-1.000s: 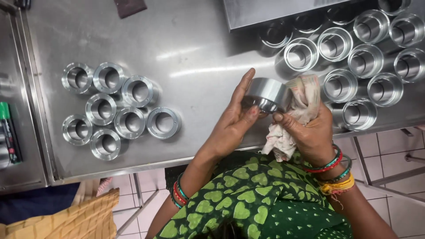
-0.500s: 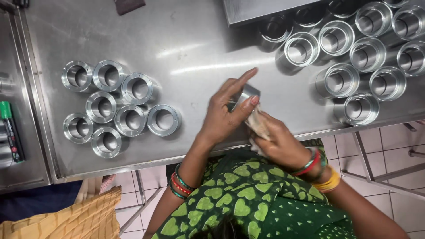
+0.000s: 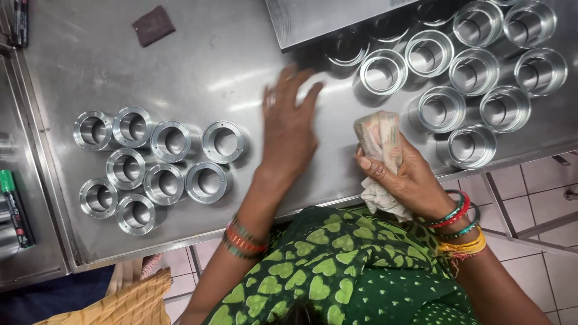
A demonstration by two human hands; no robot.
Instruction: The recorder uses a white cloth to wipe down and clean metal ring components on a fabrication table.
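My left hand (image 3: 289, 135) hovers flat over the steel table (image 3: 241, 66), fingers spread and blurred, holding nothing. It lies between two groups of shiny metal rings. The left group (image 3: 162, 168) has several rings; its nearest ring (image 3: 223, 142) is just left of the hand. The right group (image 3: 469, 78) also has several rings, standing to the right of the hand. My right hand (image 3: 415, 180) is at the table's front edge, closed around a crumpled patterned cloth (image 3: 380, 139).
A grey metal block (image 3: 325, 18) lies at the table's far side, above the right group. A small brown pad (image 3: 153, 25) sits at the far left. A green marker (image 3: 15, 207) rests on a side shelf at left. Tiled floor shows below the table edge.
Both hands were wiping one ring with the cloth. That ring now stands with the left group, and my left hand has let go and swung out over the table's middle.
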